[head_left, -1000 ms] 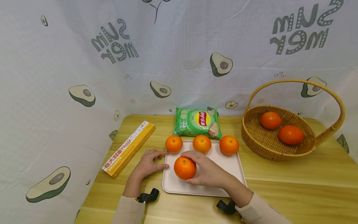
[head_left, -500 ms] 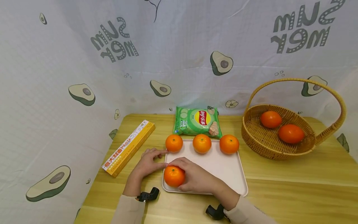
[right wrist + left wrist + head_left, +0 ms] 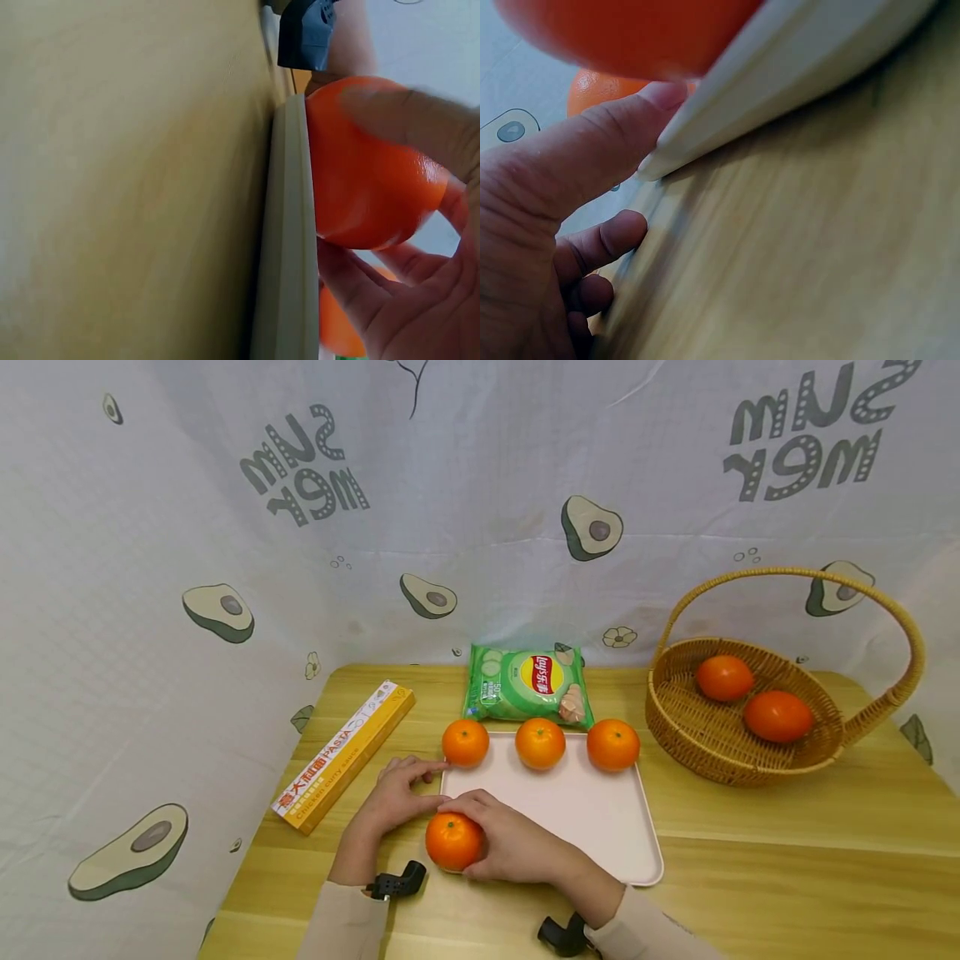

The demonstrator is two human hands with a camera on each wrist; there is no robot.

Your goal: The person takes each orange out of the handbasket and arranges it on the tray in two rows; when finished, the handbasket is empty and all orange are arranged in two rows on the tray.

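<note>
Gripping 1 orange (image 3: 453, 847) with curled fingers (image 3: 468, 807) of right hand (image 3: 510, 843), at near-left corner of tray (image 3: 585, 810); placing step probably underway. Left hand (image 3: 397, 797): fingers relaxed, at left rim. Far rim: 3 oranges (image 3: 540, 743). Next, presumably: steady seating, then release.

this looks like a small staged recording corner; which building it stands in can't be told. a white curtain (image 3: 495, 527) printed with avocados and mirrored "summer" lettering hangs behind and beside a wood-grain table (image 3: 765, 893). set out there are a pasta box (image 3: 345, 758), a lay's chip bag (image 3: 525, 685), a wicker basket (image 3: 693, 739) and a tray (image 3: 585, 810) with oranges (image 3: 540, 744), and black wrist cameras (image 3: 403, 878) are strapped on beside beige sleeves (image 3: 348, 927).
</note>
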